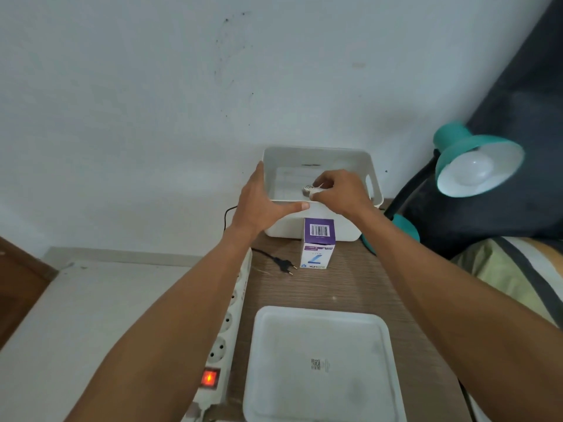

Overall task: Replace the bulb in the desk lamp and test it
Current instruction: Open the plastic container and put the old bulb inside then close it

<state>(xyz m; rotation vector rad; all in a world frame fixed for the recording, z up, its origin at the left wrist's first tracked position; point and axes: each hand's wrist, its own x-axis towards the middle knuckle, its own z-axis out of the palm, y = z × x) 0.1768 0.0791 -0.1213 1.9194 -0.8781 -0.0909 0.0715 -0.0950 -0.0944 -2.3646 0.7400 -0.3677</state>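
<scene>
A: Where's the bulb (309,190)?

B: In the right hand (341,191), over the inside of the white bin (344,158) at the back of the table (350,287). The fingers are closed around its glass end, so only the metal screw base shows, pointing left.

A: And the left hand (263,205)?

B: It is spread wide on the bin's near left corner. The thumb lies along the front rim, the fingers run up the left wall. It holds nothing else.

A: Is there a bulb in the lamp (475,159)?

B: Yes, a white one sits in the teal shade, unlit. The lamp stands at the right, just beside the bin, shade tilted toward the camera.

A: Is it plugged in?

B: A black plug (286,265) lies loose on the table, beside the bulb box (318,243). I cannot tell whose cord it is.

A: The box?

B: Purple and white, upright, touching the bin's front wall.

A: Anything else?

B: A white lid (323,367) lies flat near the camera. A power strip (227,324) runs along the table's left edge, its red switch glowing.
</scene>
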